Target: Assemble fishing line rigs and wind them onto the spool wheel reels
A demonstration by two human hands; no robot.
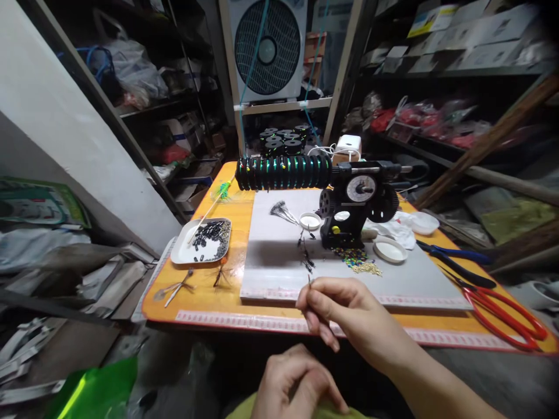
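Observation:
My right hand [336, 308] is held over the front edge of a grey board [271, 276], its thumb and index finger pinched together. A short, thin dark piece [310, 280] sticks up from that pinch, too small to name. Lower down, my left hand [294, 381] rests at my lap with its fingers curled; the inside of the grip is hidden. Just beyond the right hand lie several small black swivel-like pieces [308, 262]. Coloured beads [349, 255] and gold beads [368, 267] are heaped beside the base of a black hand-cranked winder [343, 230].
Line-wound black spools [283, 173] fill the winder's shaft. A white tray [177, 254] of small parts stands left, near two feathery lures [219, 273]. Red-handled scissors [502, 314] and blue-black pliers [454, 256] lie right. A shallow white dish [390, 250] sits by the winder.

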